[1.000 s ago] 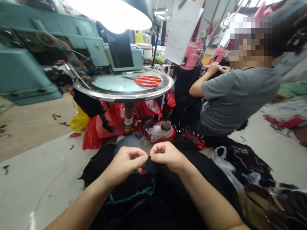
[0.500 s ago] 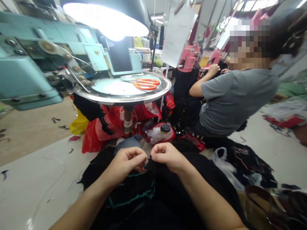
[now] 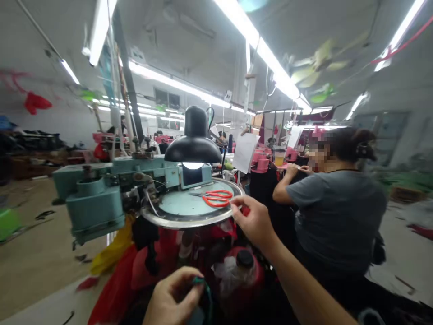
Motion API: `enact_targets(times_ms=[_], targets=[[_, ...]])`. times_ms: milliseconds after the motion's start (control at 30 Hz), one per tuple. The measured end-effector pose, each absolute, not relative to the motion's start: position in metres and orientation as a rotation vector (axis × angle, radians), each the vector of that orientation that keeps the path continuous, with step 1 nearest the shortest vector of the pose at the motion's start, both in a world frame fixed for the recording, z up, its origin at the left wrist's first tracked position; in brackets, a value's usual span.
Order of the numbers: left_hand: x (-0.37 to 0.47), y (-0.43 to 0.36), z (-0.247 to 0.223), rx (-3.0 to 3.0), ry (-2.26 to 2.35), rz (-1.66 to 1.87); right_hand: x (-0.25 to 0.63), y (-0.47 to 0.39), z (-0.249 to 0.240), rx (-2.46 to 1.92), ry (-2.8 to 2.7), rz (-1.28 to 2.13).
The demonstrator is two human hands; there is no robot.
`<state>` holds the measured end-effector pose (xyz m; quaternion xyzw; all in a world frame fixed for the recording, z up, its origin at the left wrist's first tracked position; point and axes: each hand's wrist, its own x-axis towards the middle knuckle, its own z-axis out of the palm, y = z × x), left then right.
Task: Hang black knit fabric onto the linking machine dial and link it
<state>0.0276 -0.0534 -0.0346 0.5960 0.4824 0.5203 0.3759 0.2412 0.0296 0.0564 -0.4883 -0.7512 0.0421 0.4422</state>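
Teal-green thin looped strand [image 3: 198, 280] sits low in front of me, pinched between the thumb and fingers of my left hand [image 3: 172, 298]. Its lower part runs into shadow. My right hand [image 3: 252, 221] is raised beside the metal-rimmed round machine plate [image 3: 192, 223], its thumb and fingertips curled close together; I cannot tell whether they grip a fine thread or quite meet. Red-handled metal scissors [image 3: 219, 198] lie on the plate, with neither hand on them, under a lit black dome lamp [image 3: 192, 149]. As far as I can judge, handling of the strand is under way, not finished; how much is done or left is hidden in the dark below.
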Motion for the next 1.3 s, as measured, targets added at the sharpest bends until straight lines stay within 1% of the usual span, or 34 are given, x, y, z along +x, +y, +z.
enact_targets(times_ms=[100, 233, 367, 467, 500, 567, 633, 733, 867, 933, 1100, 1200, 1300], targets=[[0.025, -0.047, 0.0, 1.426, 1.259, 1.387, 0.22, 0.084, 0.11, -1.303, -2.152, 0.081], [0.015, -0.048, 0.031, 1.352, 1.285, 1.379, 0.197, 0.121, 0.132, -1.394, -2.397, 0.072], [0.007, -0.056, 0.035, 1.276, 1.334, 1.416, 0.226, 0.09, 0.135, -1.413, -2.404, -0.034], [0.014, -0.059, 0.031, 1.194, 1.332, 1.405, 0.258, 0.035, 0.111, -1.396, -2.284, -0.019], [0.02, -0.059, 0.03, 1.192, 1.326, 1.381, 0.264, 0.015, 0.098, -1.3, -2.154, 0.165], [0.035, -0.059, 0.029, 1.225, 1.297, 1.303, 0.266, -0.022, 0.067, -1.039, -1.925, 0.64], [0.053, -0.059, 0.028, 1.295, 1.245, 1.234, 0.258, -0.047, 0.042, -0.909, -1.75, 0.909], [0.073, -0.06, 0.027, 1.387, 1.182, 1.156, 0.249, -0.059, 0.024, -0.897, -1.553, 1.027], [0.085, -0.064, 0.022, 1.35, 1.175, 1.079, 0.261, -0.054, 0.024, -0.915, -1.421, 1.084], [0.086, -0.066, 0.02, 1.336, 1.173, 1.102, 0.269, -0.054, 0.02, -0.932, -1.427, 1.056], [0.084, -0.073, 0.018, 1.446, 1.3, 1.283, 0.277, -0.076, -0.004, -1.178, -1.528, 0.66], [0.084, -0.077, 0.017, 1.658, 1.434, 1.453, 0.278, -0.096, -0.019, -1.337, -1.674, 0.588], [0.087, -0.079, 0.015, 1.935, 1.425, 1.671, 0.278, -0.108, -0.028, -1.399, -1.693, 0.461]])
